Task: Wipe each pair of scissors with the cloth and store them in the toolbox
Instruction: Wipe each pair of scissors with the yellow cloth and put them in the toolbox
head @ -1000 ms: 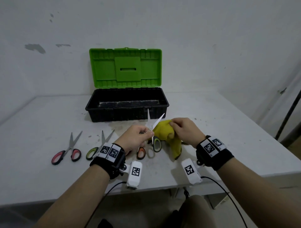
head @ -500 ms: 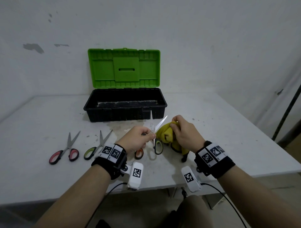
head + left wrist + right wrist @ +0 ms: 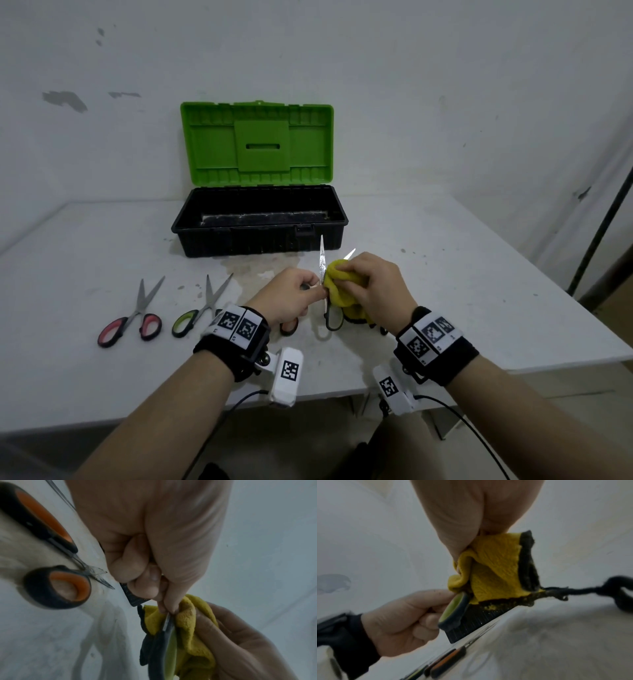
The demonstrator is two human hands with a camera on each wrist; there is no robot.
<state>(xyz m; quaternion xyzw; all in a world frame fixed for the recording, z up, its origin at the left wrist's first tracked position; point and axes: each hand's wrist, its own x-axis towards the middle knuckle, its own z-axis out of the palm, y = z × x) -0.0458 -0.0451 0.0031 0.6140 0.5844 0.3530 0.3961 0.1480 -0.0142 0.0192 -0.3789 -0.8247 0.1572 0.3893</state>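
Toolbox (image 3: 259,222) sits open at the back of the counter (image 3: 479,291). Both arms reach forward and meet in front of it. The left hand (image 3: 287,294) is curled, pinching green-handled scissors (image 3: 322,274) with blades spread, pointing up. The right hand (image 3: 373,287) squeezes the yellow cloth (image 3: 337,291) around one blade. Three more scissors (image 3: 132,317) lie on the counter to the left.

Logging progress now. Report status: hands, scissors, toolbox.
Left hand pinches open green-handled scissors; right hand wipes one blade with yellow cloth. Toolbox open, no scissors visible inside. Three pairs on table, nothing blocking.
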